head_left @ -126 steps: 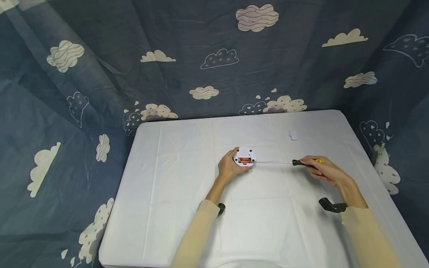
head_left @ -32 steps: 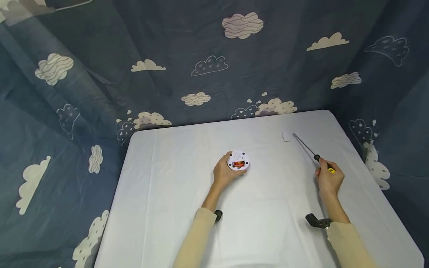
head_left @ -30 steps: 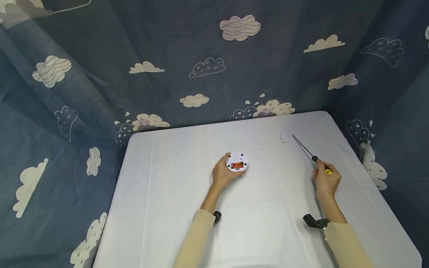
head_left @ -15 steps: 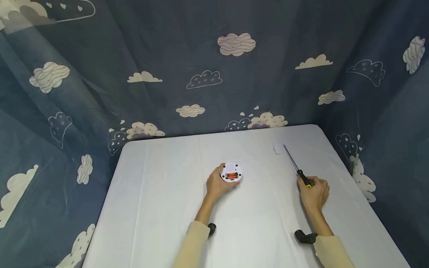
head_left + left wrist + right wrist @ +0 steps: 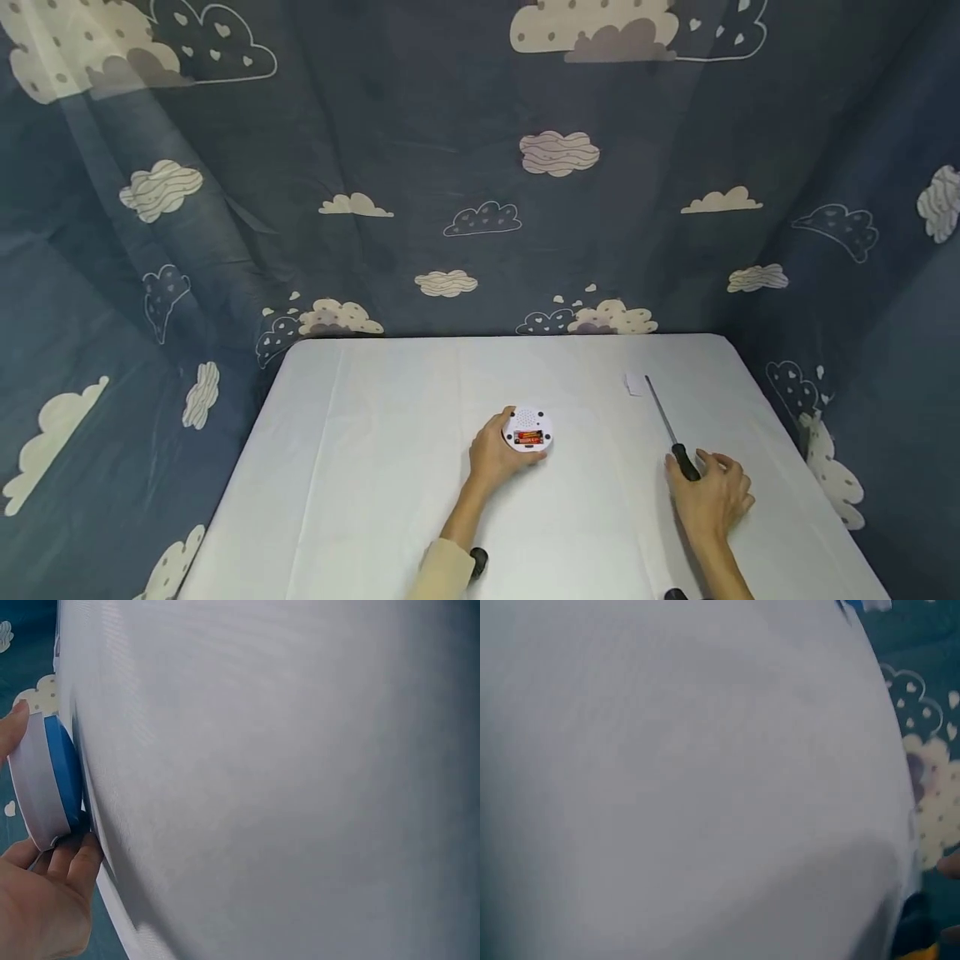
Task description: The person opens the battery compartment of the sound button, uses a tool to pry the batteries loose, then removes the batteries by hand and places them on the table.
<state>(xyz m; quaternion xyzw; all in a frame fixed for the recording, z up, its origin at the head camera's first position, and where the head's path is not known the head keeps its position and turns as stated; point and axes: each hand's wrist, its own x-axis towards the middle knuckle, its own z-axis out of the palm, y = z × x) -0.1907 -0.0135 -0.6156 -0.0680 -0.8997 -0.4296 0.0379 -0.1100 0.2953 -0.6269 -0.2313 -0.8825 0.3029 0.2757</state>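
Observation:
My left hand (image 5: 497, 458) grips a round white battery-powered device (image 5: 528, 418) by its rim, thumb and fingers on opposite edges. Its back faces up, with speaker holes, dark feet and an uncovered compartment holding red batteries (image 5: 528, 437). In the left wrist view the device (image 5: 37, 784) shows a blue face turned toward the tabletop. My right hand (image 5: 708, 500) is spread around the handle of a long screwdriver (image 5: 681, 458), which lies on the table pointing away. In the right wrist view, fingertips (image 5: 950, 866) stand apart from the yellow-and-black handle (image 5: 916, 930).
A small, flat white piece (image 5: 633, 385) lies beside the screwdriver's tip. A white cloth covers the table (image 5: 390, 467). Behind and at both sides hangs a dark blue curtain (image 5: 420, 167) with cloud prints.
The screwdriver has left the device and moved right, now lying on the table. My right fingers have loosened from its handle. The left hand keeps its hold; the head view has tilted upward.

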